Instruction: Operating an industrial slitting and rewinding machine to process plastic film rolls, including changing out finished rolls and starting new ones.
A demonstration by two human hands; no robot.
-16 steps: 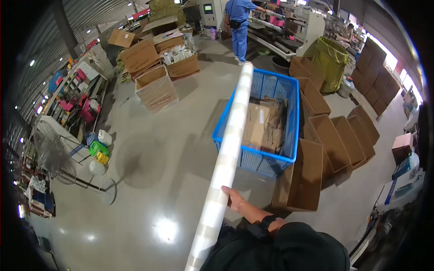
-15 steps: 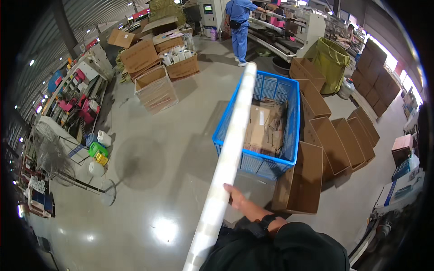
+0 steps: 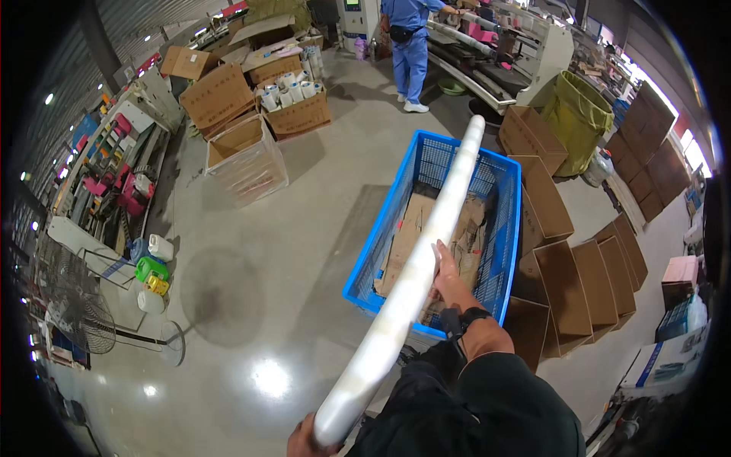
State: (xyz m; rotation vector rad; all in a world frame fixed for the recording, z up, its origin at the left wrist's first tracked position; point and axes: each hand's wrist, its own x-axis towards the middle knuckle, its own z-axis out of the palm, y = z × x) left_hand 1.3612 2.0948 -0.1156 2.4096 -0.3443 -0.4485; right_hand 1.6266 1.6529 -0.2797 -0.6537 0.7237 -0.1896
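A long white roll [image 3: 405, 297] slants from low centre up over a blue plastic crate [image 3: 384, 209]. Under and against the roll's near end is my left hand [image 3: 306, 437], closed on it, with part of the fingers hidden below. Farther up, my right hand [image 3: 445, 272] grips the roll from its right side; most of its fingers are hidden behind the roll. Below the roll, flattened brown cardboard [image 3: 407, 228] lies inside the crate. The roll's far end reaches over the crate's far rim.
Open cardboard boxes [image 3: 563, 293] stand in a row right of the crate. A plastic-wrapped box [image 3: 247, 164] and a box of white rolls [image 3: 293, 110] are at far left. A person in blue [image 3: 410, 57] stands by a machine [image 3: 487, 72]. A fan [image 3: 76, 305] stands left.
The roll's far end has swung right over the crate, and my right hand has moved up and right with it. My left hand has come into view at the near end. The crate appears closer.
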